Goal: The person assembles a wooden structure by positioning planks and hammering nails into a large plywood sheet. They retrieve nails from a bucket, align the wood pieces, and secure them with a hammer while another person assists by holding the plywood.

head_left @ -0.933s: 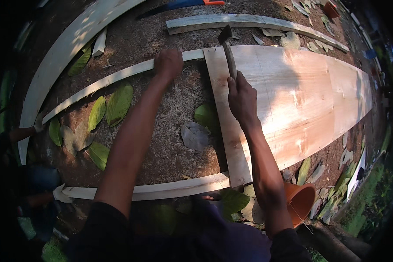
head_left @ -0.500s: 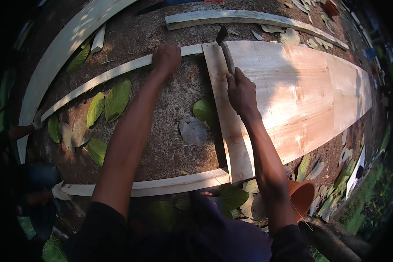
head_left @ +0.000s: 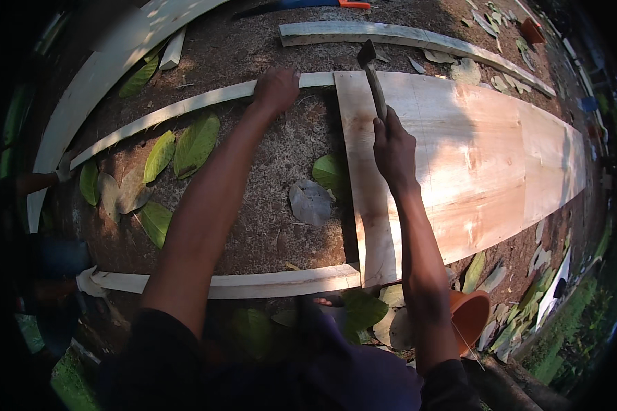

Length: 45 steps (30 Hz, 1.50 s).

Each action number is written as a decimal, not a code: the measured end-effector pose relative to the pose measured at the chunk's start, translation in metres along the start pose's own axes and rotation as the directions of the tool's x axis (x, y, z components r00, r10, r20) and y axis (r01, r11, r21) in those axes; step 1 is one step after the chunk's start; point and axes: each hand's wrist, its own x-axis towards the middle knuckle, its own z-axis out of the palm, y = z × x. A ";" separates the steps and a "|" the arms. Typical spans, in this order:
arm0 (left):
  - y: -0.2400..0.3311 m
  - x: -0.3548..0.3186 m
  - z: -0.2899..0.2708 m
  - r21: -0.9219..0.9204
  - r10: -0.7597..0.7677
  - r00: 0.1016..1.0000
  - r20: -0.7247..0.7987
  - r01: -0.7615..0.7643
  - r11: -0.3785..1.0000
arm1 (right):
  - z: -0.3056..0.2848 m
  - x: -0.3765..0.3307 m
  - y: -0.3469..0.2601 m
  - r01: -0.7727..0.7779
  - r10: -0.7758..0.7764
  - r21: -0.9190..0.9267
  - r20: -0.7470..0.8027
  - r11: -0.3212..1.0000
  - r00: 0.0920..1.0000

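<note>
My left hand (head_left: 276, 90) is closed on the far wooden batten (head_left: 178, 108), just left of a plywood sheet (head_left: 452, 157). Its fingertips are partly hidden. In my right hand (head_left: 395, 149) is a hammer (head_left: 376, 89), gripped by the handle, its dark head raised above the sheet's far left corner. The plywood lies across the right ends of the far batten and a near wooden batten (head_left: 281, 283). Another person's gloved hands are at the battens' left ends, one at the far batten (head_left: 63, 166) and one at the near one (head_left: 89, 282).
A long pale board (head_left: 92, 89) lies at the far left. Beyond the plywood are a loose timber (head_left: 418, 35) and a handsaw (head_left: 301, 5). An orange-brown pot (head_left: 469, 318) stands by my right forearm. Green and dry leaves (head_left: 197, 145) lie on the soil.
The whole view has shifted slightly, so things sit a little further right. Both my hands keep their grips, and the hammer is still raised.
</note>
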 end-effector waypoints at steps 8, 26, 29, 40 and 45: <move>0.002 -0.015 -0.006 -0.055 0.115 0.993 -0.038 -0.117 0.992 | 0.003 -0.005 0.021 0.025 -0.020 -0.134 0.037 0.991 0.999; -0.121 -0.256 -0.105 0.213 0.140 0.935 0.326 -0.216 0.953 | 0.074 -0.042 -0.070 0.415 -0.321 -0.082 0.504 0.906 0.802; -0.149 -0.292 -0.158 0.397 -0.160 0.707 0.689 -0.183 0.899 | 0.101 -0.048 -0.055 0.538 -0.467 0.051 0.572 0.841 0.675; -0.131 -0.474 -0.320 0.518 -0.519 0.122 0.846 0.043 0.854 | 0.109 -0.063 -0.059 0.510 -0.425 0.084 0.675 0.856 0.603; -0.081 -0.470 -0.297 0.002 -0.351 0.542 0.763 0.541 0.841 | 0.099 -0.092 -0.131 0.329 -0.268 0.076 0.761 0.941 0.590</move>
